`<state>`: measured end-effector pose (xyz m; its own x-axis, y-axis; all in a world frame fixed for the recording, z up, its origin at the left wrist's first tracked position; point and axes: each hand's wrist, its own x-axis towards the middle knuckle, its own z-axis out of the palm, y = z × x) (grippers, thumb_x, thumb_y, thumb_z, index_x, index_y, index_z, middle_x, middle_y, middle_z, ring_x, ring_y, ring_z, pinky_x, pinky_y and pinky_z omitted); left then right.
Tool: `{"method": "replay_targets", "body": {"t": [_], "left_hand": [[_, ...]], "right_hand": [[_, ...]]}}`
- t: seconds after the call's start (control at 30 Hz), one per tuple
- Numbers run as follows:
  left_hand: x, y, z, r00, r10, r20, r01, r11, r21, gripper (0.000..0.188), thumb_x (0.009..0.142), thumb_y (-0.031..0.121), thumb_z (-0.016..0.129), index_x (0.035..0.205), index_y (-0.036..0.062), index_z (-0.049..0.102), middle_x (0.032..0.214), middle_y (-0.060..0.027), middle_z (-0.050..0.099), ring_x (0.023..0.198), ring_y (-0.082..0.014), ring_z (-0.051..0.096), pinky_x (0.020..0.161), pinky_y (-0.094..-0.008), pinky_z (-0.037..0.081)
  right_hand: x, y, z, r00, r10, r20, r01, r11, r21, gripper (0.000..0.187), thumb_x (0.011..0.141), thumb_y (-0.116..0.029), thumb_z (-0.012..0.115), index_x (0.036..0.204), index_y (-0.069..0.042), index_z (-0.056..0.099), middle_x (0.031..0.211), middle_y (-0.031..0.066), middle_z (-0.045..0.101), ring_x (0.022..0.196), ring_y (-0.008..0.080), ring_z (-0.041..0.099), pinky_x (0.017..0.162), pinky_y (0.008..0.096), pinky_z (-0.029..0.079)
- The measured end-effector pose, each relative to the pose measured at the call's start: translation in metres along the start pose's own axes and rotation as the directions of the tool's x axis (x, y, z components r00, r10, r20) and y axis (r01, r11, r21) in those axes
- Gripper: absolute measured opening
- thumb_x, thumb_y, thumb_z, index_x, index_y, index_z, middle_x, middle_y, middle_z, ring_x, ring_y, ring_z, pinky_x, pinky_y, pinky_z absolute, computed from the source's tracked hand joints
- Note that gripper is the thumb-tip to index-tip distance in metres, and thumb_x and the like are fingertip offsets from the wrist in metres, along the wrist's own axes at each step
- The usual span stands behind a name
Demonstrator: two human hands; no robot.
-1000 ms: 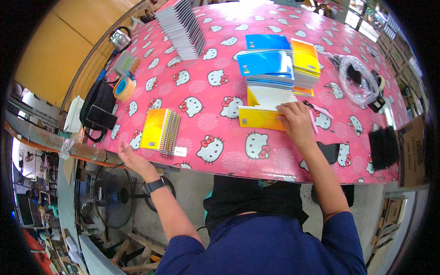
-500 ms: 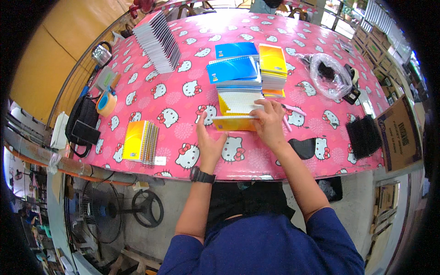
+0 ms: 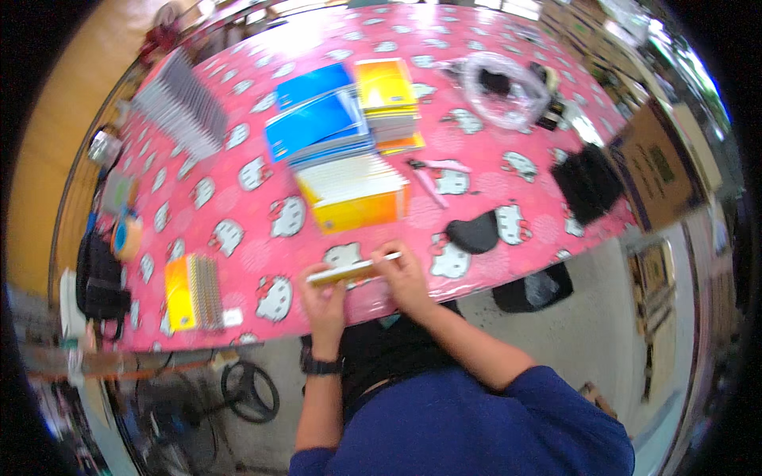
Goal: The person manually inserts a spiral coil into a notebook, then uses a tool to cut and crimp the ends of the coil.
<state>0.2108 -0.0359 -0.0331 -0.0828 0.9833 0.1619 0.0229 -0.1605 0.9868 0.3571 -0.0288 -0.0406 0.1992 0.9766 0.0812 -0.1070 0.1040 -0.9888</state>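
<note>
While both hands grip it, left hand (image 3: 324, 295) and right hand (image 3: 403, 276) closed around its ends, the thin yellow notebook (image 3: 351, 271) hovers at the pink worktop's (image 3: 238, 230) near edge, at six o'clock from the yellow notebook stack (image 3: 355, 193).

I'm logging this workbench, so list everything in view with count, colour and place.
held notebook: one, yellow, edge-on at the table's near edge
tablecloth: one, pink with white cartoon cats, covering the table
yellow notebook stack: one, centre
blue notebook stack: one, beyond centre
orange-yellow notebook stack: one, right of the blue stack
grey spiral notebooks: one fanned row, far left
yellow spiral notebook: one, near left
tape roll: one, blue and orange, left edge
black bag: one, left edge
clear plastic bag: one, far right
black pouch: one, right
cardboard box: one, brown, right
left hand: grips the held notebook; black wristwatch
right hand: grips its other end
</note>
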Motion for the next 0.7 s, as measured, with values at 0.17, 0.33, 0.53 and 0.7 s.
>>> {"method": "replay_targets", "body": {"t": [0.17,0.33,0.53,0.7], "left_hand": [[-0.001,0.043,0.026,0.817,0.473,0.329,-0.55,0.468,0.692,0.035,0.075,0.002,0.062,0.11,0.0071,0.057,0.102,-0.0089,0.06,0.089,-0.024,0.056,0.095,-0.0422,0.032],[0.002,0.044,0.021,0.834,0.437,0.337,-0.547,0.579,0.604,0.021,0.073,0.001,0.063,0.092,0.0107,0.067,0.088,-0.0042,0.061,0.084,-0.0193,0.056,0.073,-0.0338,0.035],[-0.002,0.053,0.017,0.878,0.363,0.313,-0.478,0.619,0.623,0.023,0.072,0.006,0.067,0.094,0.0128,0.068,0.08,-0.0037,0.054,0.08,-0.0211,0.051,0.071,-0.0342,0.034],[-0.003,0.052,0.013,0.883,0.365,0.295,-0.467,0.614,0.637,0.02,0.072,0.01,0.068,0.092,0.0121,0.068,0.08,-0.0035,0.053,0.08,-0.0213,0.051,0.071,-0.0343,0.034]], "right_hand": [[0.003,-0.025,-0.006,0.99,0.041,0.132,-0.057,0.992,0.115,0.015,0.088,-0.017,0.058,0.094,-0.003,0.053,0.084,0.0026,0.054,0.076,0.011,0.054,0.067,0.025,0.046],[0.067,-0.057,-0.147,0.855,-0.457,-0.244,0.18,0.703,-0.688,0.018,0.081,-0.012,0.059,0.095,-0.002,0.063,0.081,0.0101,0.062,0.074,0.0202,0.058,0.069,0.0315,0.046],[0.097,-0.046,-0.337,0.802,-0.475,-0.363,-0.448,-0.077,-0.89,0.031,0.075,-0.022,0.065,0.101,-0.006,0.058,0.097,0.0132,0.057,0.096,0.034,0.053,0.079,0.0452,0.046],[0.103,-0.044,-0.326,0.882,-0.427,-0.201,-0.22,0.004,-0.975,0.023,0.077,-0.023,0.065,0.086,-0.004,0.055,0.091,0.0136,0.057,0.09,0.0345,0.054,0.076,0.0453,0.045]]}}
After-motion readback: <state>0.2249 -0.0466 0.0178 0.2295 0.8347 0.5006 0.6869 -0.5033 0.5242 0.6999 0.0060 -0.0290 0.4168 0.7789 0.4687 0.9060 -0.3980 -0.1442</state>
